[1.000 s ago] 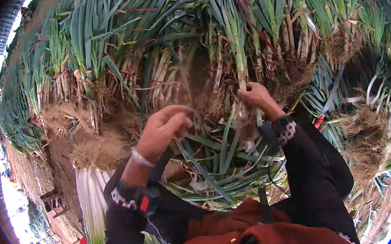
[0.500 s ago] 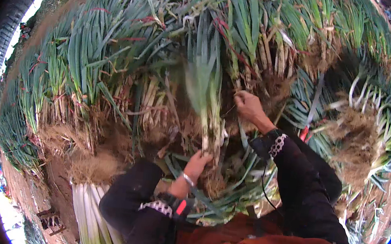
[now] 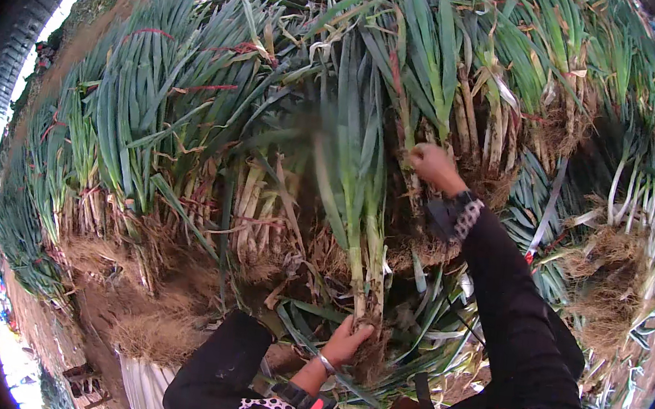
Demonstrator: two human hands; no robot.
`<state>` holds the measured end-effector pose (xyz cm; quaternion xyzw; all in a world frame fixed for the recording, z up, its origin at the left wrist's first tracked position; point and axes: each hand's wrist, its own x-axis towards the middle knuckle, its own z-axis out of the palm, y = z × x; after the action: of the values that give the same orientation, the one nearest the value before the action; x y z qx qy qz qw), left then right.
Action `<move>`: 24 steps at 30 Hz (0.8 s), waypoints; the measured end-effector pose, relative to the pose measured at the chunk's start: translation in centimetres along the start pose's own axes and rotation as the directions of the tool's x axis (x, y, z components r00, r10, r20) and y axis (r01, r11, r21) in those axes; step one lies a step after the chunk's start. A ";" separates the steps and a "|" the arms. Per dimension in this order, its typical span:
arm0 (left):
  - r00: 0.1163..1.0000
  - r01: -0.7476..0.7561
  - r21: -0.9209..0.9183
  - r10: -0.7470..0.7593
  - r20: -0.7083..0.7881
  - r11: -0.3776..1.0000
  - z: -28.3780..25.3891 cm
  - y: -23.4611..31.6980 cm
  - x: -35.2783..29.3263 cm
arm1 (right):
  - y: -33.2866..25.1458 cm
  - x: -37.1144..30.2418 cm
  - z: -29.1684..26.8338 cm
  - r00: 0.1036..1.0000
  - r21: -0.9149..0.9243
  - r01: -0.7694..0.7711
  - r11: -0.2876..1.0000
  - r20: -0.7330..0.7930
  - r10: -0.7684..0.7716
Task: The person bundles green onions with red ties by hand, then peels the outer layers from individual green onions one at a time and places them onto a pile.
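My left hand is closed around the root end of a few large green onions, low in front of me. Their white stalks rise from the fist, and the leaves run away from me over the pile. Brown roots hang beside my fingers. Further off to the right, my right hand is closed with its fingers curled together, next to the pale stalks of other onions. Whatever its fingers hold, if anything, is hidden.
Tied bundles of green onions stand in a row at the left and far side. Loose leaves litter the ground near me. On the right lie a rooty bundle and a long flat grey blade-like thing with a red end. Trimmed-looking white stalks lie lower left.
My left hand has drawn toward me with the green onions in it. My right hand has moved a little away from me, widening the gap between the hands. The whole view has shifted slightly.
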<state>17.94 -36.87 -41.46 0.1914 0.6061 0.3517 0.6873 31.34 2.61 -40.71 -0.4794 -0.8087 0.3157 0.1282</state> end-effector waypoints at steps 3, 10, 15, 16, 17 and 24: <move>0.991 0.131 0.016 -0.130 -0.034 0.991 -3.1 1.2 2.3 | -7.8 -8.1 1.2 0.869 0.232 0.348 0.908 0.284 -0.405; 0.899 0.109 -0.656 0.208 0.386 0.747 -2.7 14.2 1.2 | -15.8 -27.2 4.6 0.346 0.547 0.129 0.827 0.756 -0.555; 0.971 -0.220 -0.553 0.237 -0.042 0.803 -2.6 18.9 -2.6 | -9.8 -27.7 4.2 0.511 0.201 0.210 0.957 0.812 -0.282; 0.975 -0.202 -0.550 0.221 -0.032 0.811 -3.1 18.7 -3.0 | -10.9 -27.9 3.1 0.471 0.233 0.130 0.964 0.840 -0.267; 0.977 -0.194 -0.522 0.214 -0.023 0.831 -3.5 18.6 -3.5 | -11.8 -27.7 2.0 0.427 0.263 0.049 0.964 0.867 -0.258; 0.958 -0.280 -0.454 0.273 -0.084 0.846 -0.8 22.2 -8.3 | 3.6 -14.2 -5.1 0.955 -0.483 0.254 0.838 -0.012 -0.296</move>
<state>11.44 -27.85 -20.55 0.1050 0.4769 0.5822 0.6500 43.66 -6.39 -37.72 -0.3881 -0.9154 0.0647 0.0850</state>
